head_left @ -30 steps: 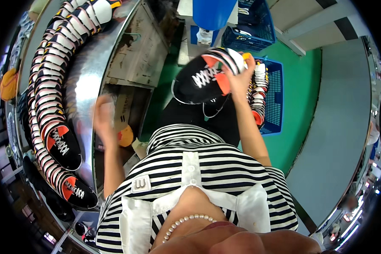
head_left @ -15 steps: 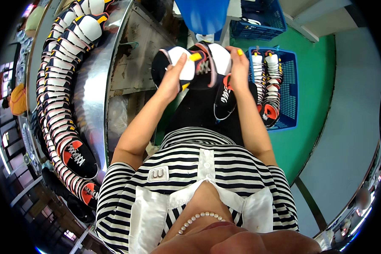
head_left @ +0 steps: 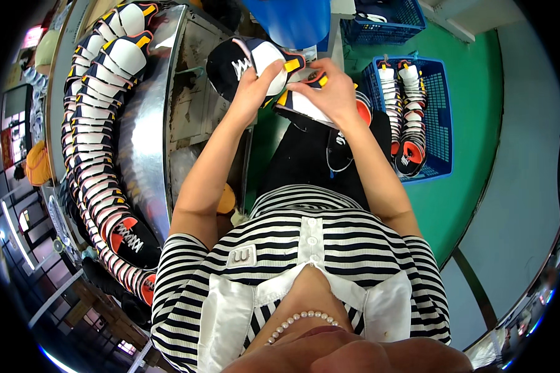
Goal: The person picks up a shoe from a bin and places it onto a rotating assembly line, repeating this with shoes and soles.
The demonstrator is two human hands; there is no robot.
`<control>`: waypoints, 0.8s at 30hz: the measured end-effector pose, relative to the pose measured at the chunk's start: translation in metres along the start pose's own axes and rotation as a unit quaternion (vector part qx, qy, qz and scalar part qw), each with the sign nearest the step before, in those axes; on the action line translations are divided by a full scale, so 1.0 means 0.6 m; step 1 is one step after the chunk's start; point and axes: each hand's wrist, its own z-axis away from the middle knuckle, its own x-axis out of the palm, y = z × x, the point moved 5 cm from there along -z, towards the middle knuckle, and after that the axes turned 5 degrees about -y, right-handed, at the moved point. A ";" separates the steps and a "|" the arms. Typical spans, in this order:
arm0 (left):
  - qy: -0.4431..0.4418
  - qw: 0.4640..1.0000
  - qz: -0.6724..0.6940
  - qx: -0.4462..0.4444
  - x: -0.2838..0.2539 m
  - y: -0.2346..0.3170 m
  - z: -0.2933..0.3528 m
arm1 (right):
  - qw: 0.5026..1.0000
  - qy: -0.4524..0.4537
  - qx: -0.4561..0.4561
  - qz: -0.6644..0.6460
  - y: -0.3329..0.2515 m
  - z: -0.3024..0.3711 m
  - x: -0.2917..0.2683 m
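Striped shirt (head_left: pixel 274 248) at lower centre. Upper centre: left hand (head_left: pixel 253 90) clamped on black-and-white shoe upper (head_left: pixel 226 67); right hand (head_left: pixel 337 96) pinching second upper (head_left: pixel 305 107), just beside first. Left: nested rows (head_left: pixel 92 140) of uppers along metal table (head_left: pixel 144 146). Upper right: blue basket (head_left: pixel 440 118) holding stacked uppers (head_left: pixel 413 115).

The only view comes from the left one of two head-worn fisheyes, facing steeply down and forward past the striped shirt (head_left: pixel 286 255), which fills the lower middle at very close range. Farther off, the metal table (head_left: pixel 146 140) takes the view's left side, the table's right edge running top to bottom and its far right corner near the upper border. Straight lines bend toward the dark rim.
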 end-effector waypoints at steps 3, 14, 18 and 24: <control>0.003 1.000 -0.016 -0.003 0.006 -0.012 -0.032 | 0.999 0.017 0.035 0.001 -0.006 -0.012 0.001; 0.016 0.997 -0.066 0.022 -0.004 -0.023 -0.063 | 0.992 0.111 0.025 0.058 -0.007 -0.028 0.015; 0.020 0.999 -0.035 0.003 -0.007 -0.028 -0.065 | 0.995 0.080 0.024 -0.054 0.025 -0.044 0.025; 0.023 0.998 0.063 0.015 -0.007 -0.042 -0.089 | 0.912 -0.109 0.062 -0.390 0.083 -0.089 0.026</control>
